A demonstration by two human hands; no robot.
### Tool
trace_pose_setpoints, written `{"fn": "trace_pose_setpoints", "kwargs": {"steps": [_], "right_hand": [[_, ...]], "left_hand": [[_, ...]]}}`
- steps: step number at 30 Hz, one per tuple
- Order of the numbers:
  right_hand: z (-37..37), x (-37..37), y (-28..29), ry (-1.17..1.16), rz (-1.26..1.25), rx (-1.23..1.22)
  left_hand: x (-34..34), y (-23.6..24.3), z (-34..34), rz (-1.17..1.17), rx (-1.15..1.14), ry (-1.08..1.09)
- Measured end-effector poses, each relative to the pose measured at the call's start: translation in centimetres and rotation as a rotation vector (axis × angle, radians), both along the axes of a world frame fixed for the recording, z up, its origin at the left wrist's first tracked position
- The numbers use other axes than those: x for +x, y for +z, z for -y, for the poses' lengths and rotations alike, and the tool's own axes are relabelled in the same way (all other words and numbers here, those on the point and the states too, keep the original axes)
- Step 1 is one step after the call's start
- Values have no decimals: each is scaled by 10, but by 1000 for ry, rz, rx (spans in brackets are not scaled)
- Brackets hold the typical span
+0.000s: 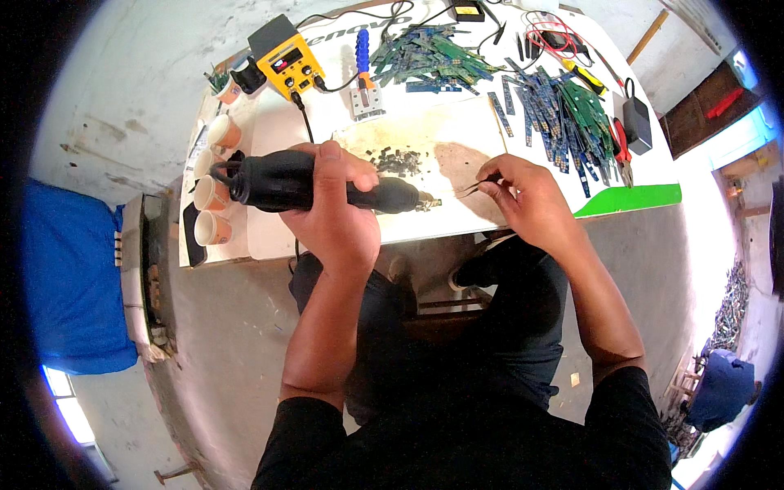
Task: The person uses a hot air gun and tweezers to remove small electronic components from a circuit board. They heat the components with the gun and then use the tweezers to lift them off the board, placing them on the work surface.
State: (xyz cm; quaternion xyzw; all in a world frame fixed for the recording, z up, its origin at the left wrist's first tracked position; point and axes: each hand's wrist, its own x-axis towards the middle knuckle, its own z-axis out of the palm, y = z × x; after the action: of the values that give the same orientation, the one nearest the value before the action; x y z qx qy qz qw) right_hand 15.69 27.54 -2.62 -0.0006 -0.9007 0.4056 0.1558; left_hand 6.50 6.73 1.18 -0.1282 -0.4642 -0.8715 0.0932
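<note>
My left hand (343, 200) is wrapped round the thick black handle of a hot air gun (273, 181), whose metal nozzle points right over the near part of the worktop. In my right hand (531, 200), thumb and fingers pinch dark tweezers (487, 181), their thin tips just right of the nozzle. Whether the tips grip anything is too small to tell. Behind the gun, a scatter of small black chips (396, 161) lies on a stained, pale board (449, 126).
A yellow-and-black control station (287, 61) stands at the back left. Several paper cups (214, 229) line the left edge. Two heaps of circuit board strips, green (437, 57) and blue-green (563, 118), cover the back and right. Red-handled pliers (623, 151) lie near a black adapter (637, 118).
</note>
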Motion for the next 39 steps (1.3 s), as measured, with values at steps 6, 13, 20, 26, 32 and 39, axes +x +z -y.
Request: {"fn": "trace_pose_setpoints", "kwargs": {"steps": [6,13,20,26,32,39], "right_hand": [[0,-3,-12,1,3,5],[7,4,-20,-43,-62,-69],[13,1,-31,-21,-62,-124],[14,-1,-33,-11,-74,-89],[14,0,-30,-6,-51,-83],[15,-1,-29,-5,-61,-90]], "left_hand": [[-1,-1,-1,-12,65,-22],[-1,-3,0,-44,16,-43],[0,-3,-2,-6,14,-18],[0,-2,-1,-7,23,-28],[-1,-2,0,-9,7,-26],[-1,-4,1,-17,20,-36]]}}
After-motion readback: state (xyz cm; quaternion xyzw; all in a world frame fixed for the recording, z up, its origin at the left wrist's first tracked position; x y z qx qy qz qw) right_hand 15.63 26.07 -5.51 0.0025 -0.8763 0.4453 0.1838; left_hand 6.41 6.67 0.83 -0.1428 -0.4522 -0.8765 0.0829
